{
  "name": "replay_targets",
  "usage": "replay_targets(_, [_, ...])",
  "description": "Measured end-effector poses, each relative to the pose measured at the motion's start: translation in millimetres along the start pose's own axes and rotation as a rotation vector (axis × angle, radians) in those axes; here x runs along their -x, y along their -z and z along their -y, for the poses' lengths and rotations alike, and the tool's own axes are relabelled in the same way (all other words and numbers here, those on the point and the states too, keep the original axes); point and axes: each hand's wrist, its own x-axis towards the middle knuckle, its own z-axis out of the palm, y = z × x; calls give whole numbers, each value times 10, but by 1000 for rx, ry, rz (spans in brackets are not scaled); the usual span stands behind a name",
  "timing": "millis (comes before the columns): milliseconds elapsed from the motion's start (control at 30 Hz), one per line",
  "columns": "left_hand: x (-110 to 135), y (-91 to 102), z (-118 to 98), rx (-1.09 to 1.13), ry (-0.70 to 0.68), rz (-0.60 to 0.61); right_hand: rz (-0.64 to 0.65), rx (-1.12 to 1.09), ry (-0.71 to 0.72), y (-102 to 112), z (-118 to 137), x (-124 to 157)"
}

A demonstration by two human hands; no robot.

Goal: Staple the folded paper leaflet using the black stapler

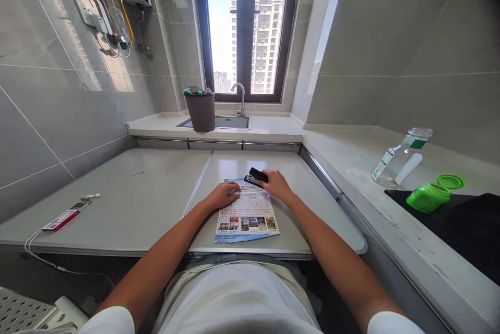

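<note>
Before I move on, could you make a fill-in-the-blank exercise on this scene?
The bare left hand rests partly on the rectangular printed paper, while the ____ hand holds the long black stapler.
The brown tapered bin stands to the ____ of the curved metal tap.
The small plastic jar with its round lid open is coloured ____.

Missing words: right; left; green.

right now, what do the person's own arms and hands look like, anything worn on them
Both the left hand and the right hand are bare: no gloves, and no watch or bracelet shows. The arms are uncovered below short white sleeves. Rings can't be made out.
</note>
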Motion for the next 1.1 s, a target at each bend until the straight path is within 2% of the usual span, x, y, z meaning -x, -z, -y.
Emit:
replay_targets(167, [0, -1, -17, -12, 7, -5, 78, 56, 90, -70, 124, 48])
replay_targets(533, [9, -53, 38, -14, 111, -57, 129, 68, 247, -122, 175, 103])
replay_targets(733, [-4, -37, 31, -41, 33, -20, 167, 63, 274, -176, 195, 111])
replay_targets(1100, [-5, -36, -1, -46, -1, -32, 185, -20, 297, -196, 74, 52])
